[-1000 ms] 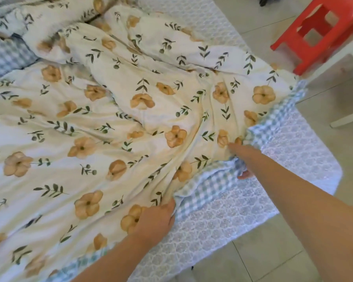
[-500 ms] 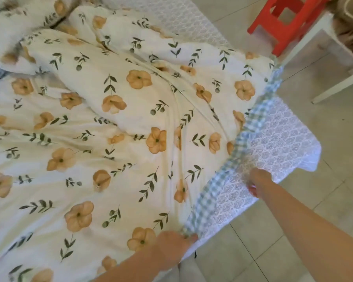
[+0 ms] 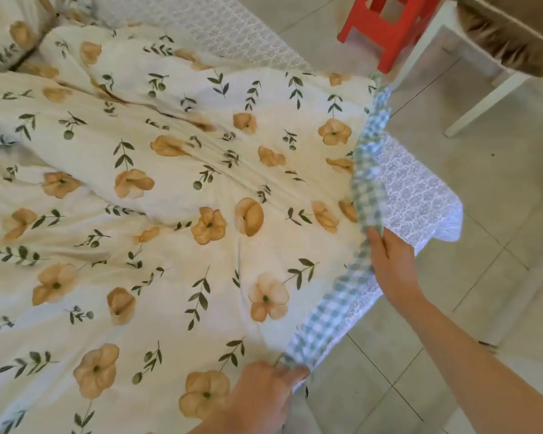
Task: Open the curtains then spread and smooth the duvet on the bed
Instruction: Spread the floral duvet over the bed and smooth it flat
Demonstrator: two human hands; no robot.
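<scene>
Head view: left hand (image 3: 262, 393) closed on gingham hem (image 3: 333, 311) of duvet (image 3: 170, 214) at near bed edge; right hand (image 3: 389, 261) pinching same hem farther along. Duvet, floral side up, spread wrinkled over bed, reaching patterned sheet (image 3: 420, 195) at corner. Red stool (image 3: 386, 23) and white chair leg (image 3: 483, 101) on tiled floor (image 3: 499, 245) beyond. No containers seen.

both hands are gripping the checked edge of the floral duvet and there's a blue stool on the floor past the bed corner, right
Not quite: the stool is red, not blue, as the head view shows. The rest holds: the left hand and right hand both grip the checked edge of the floral duvet.
</scene>
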